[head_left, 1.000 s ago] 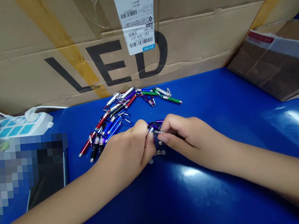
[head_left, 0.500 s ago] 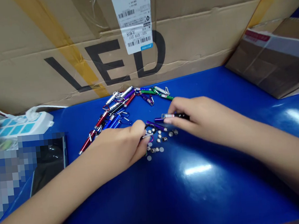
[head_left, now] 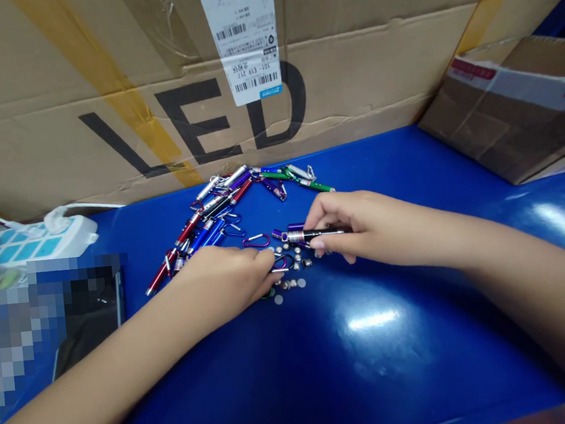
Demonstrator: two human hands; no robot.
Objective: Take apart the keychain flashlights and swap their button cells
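My right hand [head_left: 348,226] is closed around a black pen-style flashlight [head_left: 321,233] with a silver labelled end pointing left. Purple tube pieces [head_left: 296,226] show just behind it, partly covered by the fingers. To the left, my left hand [head_left: 240,268] pinches a dark carabiner clip [head_left: 287,260]; its fingertips are partly hidden. A loose purple carabiner [head_left: 256,241] is just above the left fingers. Between and below the hands are several small button cells [head_left: 298,258] and flat silvery discs [head_left: 279,299] on the blue table [head_left: 278,384].
A curved heap of coloured pen flashlights [head_left: 205,227] with carabiners extends behind my left hand. A large cardboard box [head_left: 348,54] stands along the back, a smaller one [head_left: 511,113] at right. At left are a white power strip [head_left: 69,236] and a dark phone-like device [head_left: 95,327].
My right hand has moved slightly left and turned, bringing the black flashlight level and nearer my left hand. The purple carabiner above my left fingers now shows. The whole view has shifted a little.
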